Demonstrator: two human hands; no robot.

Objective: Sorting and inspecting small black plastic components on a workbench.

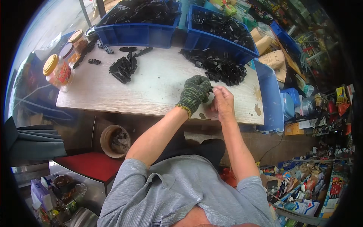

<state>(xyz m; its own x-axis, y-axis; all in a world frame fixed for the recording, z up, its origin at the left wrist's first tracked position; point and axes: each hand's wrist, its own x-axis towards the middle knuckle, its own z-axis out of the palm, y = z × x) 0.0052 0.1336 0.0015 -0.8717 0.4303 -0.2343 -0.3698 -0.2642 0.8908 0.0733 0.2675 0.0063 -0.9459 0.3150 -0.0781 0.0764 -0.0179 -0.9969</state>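
Note:
Near the front edge of the table, my left hand (194, 93), in a dark green knitted glove with a yellow cuff, is closed with its fingers curled. Right beside it, my bare right hand (224, 103) pinches with thumb and forefinger. Between the two sits a small black plastic part (211, 90), mostly covered by the fingers. Just beyond my hands spreads a heap of small black plastic pieces with rectangular openings (228, 72). Farther left lies a smaller pile of long, narrow black plastic parts (123, 69).
Two blue bins, one at the back left (138, 35) and one at the back right (223, 42), hold black parts. Lidded jars (56, 72) line the table's left end. A blue panel (269, 96) borders its right end. Below stands a round bucket (106, 142).

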